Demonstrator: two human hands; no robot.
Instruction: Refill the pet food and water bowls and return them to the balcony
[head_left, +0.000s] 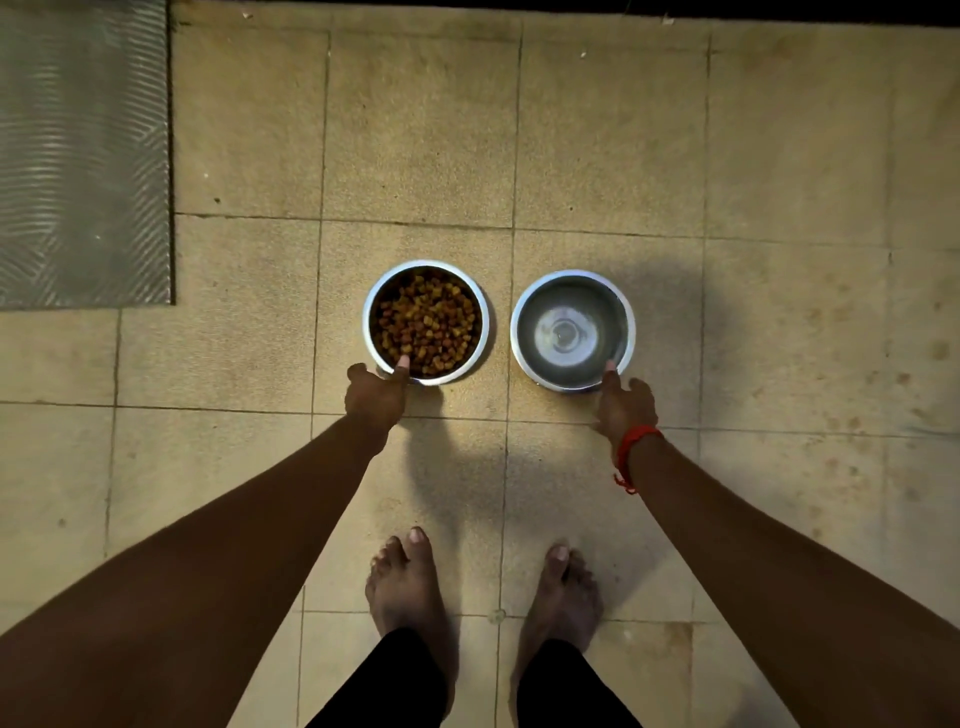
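As each sits just farther out, the left grip (376, 392) pinches the food bowl (366, 322), the right grip (623, 405) the water bowl (530, 306), by near rims.

Single head-worn wide-angle view, aimed almost straight down at the tiled floor (779, 156). The food bowl (367, 317) and water bowl (613, 306) sit near frame centre, close enough that single kibble pieces (426, 322) resolve; the forearms (208, 545) enter from the lower corners, bare feet (410, 587) lie at the bottom edge, a ribbed grey mat (83, 156) at upper left.
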